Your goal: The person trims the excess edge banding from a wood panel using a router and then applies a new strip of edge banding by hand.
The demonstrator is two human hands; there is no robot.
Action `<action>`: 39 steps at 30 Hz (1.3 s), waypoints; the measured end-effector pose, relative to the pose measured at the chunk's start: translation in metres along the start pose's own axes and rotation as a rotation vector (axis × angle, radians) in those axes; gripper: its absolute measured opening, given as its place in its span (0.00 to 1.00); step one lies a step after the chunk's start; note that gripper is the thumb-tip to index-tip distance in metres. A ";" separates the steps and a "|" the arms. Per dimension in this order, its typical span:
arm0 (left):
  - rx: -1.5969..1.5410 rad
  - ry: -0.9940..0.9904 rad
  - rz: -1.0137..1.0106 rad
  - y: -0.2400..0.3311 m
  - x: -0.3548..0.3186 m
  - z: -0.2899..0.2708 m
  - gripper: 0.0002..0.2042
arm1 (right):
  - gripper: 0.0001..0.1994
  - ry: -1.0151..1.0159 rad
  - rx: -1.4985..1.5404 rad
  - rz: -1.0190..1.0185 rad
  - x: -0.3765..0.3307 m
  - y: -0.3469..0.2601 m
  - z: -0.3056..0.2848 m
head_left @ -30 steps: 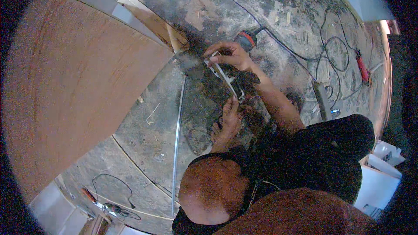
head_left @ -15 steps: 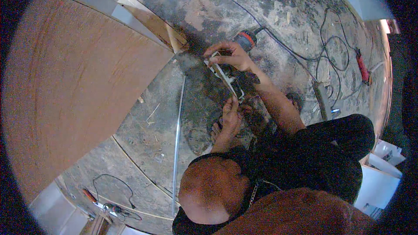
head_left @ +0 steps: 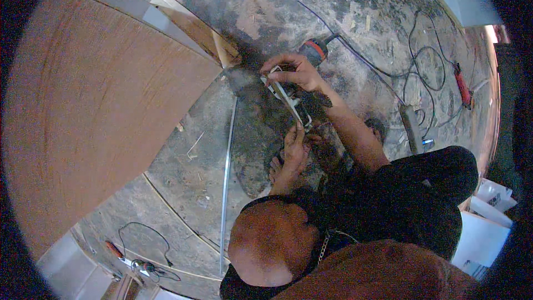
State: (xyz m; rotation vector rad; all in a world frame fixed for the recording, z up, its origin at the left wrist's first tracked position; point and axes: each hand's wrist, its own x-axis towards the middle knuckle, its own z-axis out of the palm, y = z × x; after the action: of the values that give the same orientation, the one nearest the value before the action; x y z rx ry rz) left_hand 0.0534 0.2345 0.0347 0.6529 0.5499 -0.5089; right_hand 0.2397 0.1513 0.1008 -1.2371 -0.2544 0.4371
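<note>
A narrow, pale piece with a frame-like shape and hooked ends [head_left: 290,101] runs between my two hands. The fingers of my right hand [head_left: 296,71] close around its far end. At its near end, my left hand [head_left: 295,147] pinches it between thumb and fingers. Just beyond my right hand lies the black and red body of a corded power tool [head_left: 315,51]. Dark shadow hides what is under the piece, so I cannot tell whether it is joined to the tool. Toes of a bare foot [head_left: 275,168] show beside my left hand.
A large wooden panel [head_left: 105,100] fills the left side. A long thin metal strip [head_left: 227,178] lies on the stained floor, with a board [head_left: 194,25] beyond the panel's corner. Cables [head_left: 413,61] and a red tool [head_left: 462,84] lie at the right; another corded tool [head_left: 145,266] is lower left.
Both hands keep the same hold on the pale piece. The air near the panel's corner looks slightly hazier.
</note>
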 end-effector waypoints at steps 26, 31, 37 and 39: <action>-0.049 -0.042 0.032 0.002 -0.004 0.010 0.14 | 0.10 -0.013 -0.014 -0.004 -0.004 0.004 -0.009; -0.068 -0.033 0.041 -0.002 -0.001 0.010 0.14 | 0.10 -0.004 -0.049 0.035 -0.004 0.004 -0.010; -0.053 -0.041 0.038 0.001 -0.003 0.010 0.14 | 0.10 0.002 -0.031 0.028 -0.003 0.001 -0.007; -0.095 -0.069 0.057 0.001 -0.002 0.003 0.15 | 0.10 -0.008 -0.001 0.013 -0.002 -0.001 0.000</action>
State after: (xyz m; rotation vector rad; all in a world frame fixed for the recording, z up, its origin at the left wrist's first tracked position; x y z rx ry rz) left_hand 0.0531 0.2335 0.0381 0.5572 0.4859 -0.4481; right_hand 0.2383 0.1503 0.1018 -1.2383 -0.2532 0.4527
